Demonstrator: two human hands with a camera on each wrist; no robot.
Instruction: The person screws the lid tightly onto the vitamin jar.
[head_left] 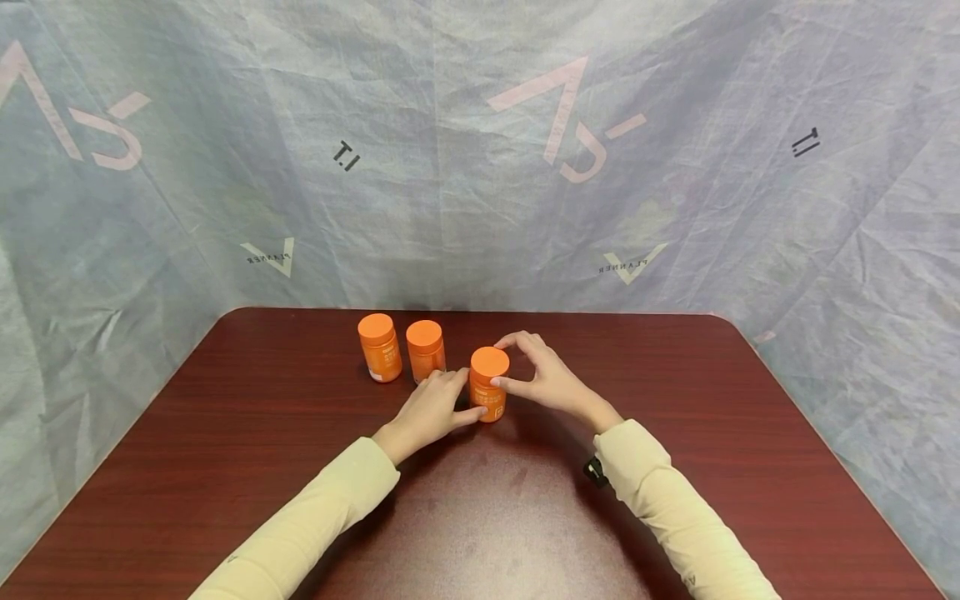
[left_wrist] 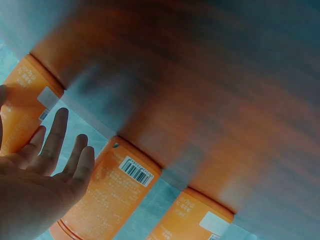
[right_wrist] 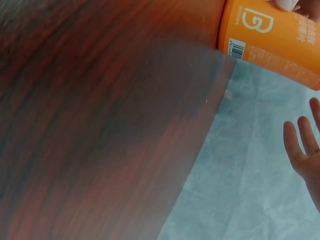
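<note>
In the head view, an orange jar with an orange screw lid (head_left: 489, 400) stands upright on the table between both hands. My left hand (head_left: 427, 415) holds its lower body, with the thumb across the front; its other fingers spread loosely in the left wrist view. From the right, my right hand (head_left: 551, 379) grips around the lid, thumb at the front and forefinger curved behind. Its other fingers (right_wrist: 305, 145) are spread apart from the jar. Left of the held jar, two similar orange jars stand upright: a middle jar (head_left: 425, 343) and a far-left jar (head_left: 380, 350).
The dark red-brown wooden table (head_left: 225, 433) reaches back to a grey printed cloth (head_left: 450, 208) that hangs behind and along both sides. A small black item (head_left: 595, 472) shows beside the right sleeve cuff.
</note>
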